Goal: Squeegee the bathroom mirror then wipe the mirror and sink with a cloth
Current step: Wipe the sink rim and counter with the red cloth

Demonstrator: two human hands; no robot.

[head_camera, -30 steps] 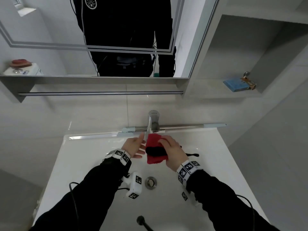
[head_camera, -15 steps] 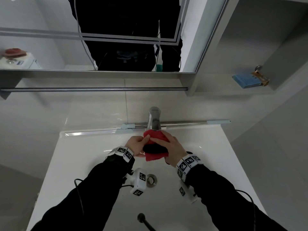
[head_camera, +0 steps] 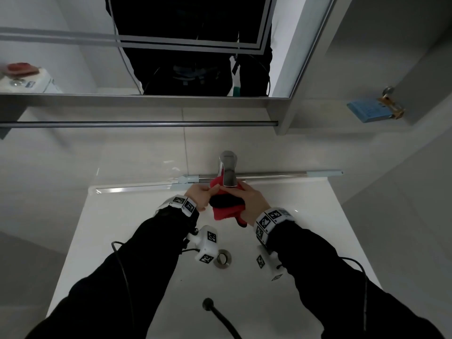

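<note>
I hold the red-and-black cloth point(head_camera: 226, 207) bunched in both hands above the sink point(head_camera: 137, 231), near its back edge, right under the faucet point(head_camera: 228, 171). My left hand point(head_camera: 199, 196) pinches its left edge; my right hand point(head_camera: 252, 204) wraps around its right side. I judge it soft, light and limp, best gripped gathered. The squeegee point(head_camera: 269, 176) lies along the back edge. I read no writing anywhere.

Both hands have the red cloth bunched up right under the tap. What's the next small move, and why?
Probably lower the cloth onto the sink wall below the faucet and begin wiping. The left hand and right hand both grip the cloth beneath the spout, clear of the basin, and no water is visibly running.
</note>
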